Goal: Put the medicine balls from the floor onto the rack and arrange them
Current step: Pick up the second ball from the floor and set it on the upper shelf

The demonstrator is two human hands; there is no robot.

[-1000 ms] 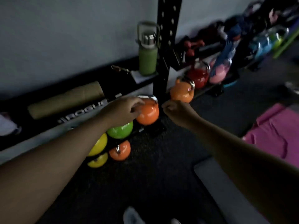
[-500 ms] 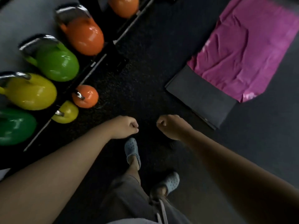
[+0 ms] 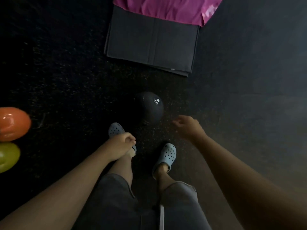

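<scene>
on the dark rubber floor [image 3: 66, 77], flecked w/ pale specks and grainy in texture, a black medicine ball [image 3: 148, 107] sits just ahead of the person's feet, roughly mid-frame. it's round, matte, w/ a faintly ribbed or grooved surface low on its side, and "6 kg" printed in white near the top. nothing touches it; it rests directly on the floor.

the left hand [image 3: 122, 145] is curled into a loose fist, fingers folded in, holding nothing, hanging over the left clog [image 3: 115, 130]. the right hand [image 3: 188, 127] is half-open, fingers bent and slightly spread, empty, near the ball's lower right side but apart from it. both forearms are bare.

the clogs are pale blue, moulded foam-like w/ rows of round vent holes; the right clog [image 3: 167, 156] is set a bit further back than the left. grey knee-length shorts [image 3: 116, 201] of soft fabric fill the bottom of the view, w/ a pale cord hanging between the legs.

beyond the ball, towards the far edge of the floor, lies a flat dark grey mat [image 3: 152, 40], rectangular, folded in layers w/ a centre crease and stacked edges visible at its near side. a crumpled magenta cloth [image 3: 166, 9] covers its far part, wrinkled, slightly shiny at one corner.

at the left edge, 2 glossy rounded shapes: an orange kettlebell [image 3: 13, 124] and a yellow-green kettlebell [image 3: 8, 156] just below it, both smooth, cut off by the frame, handles not seen.
</scene>
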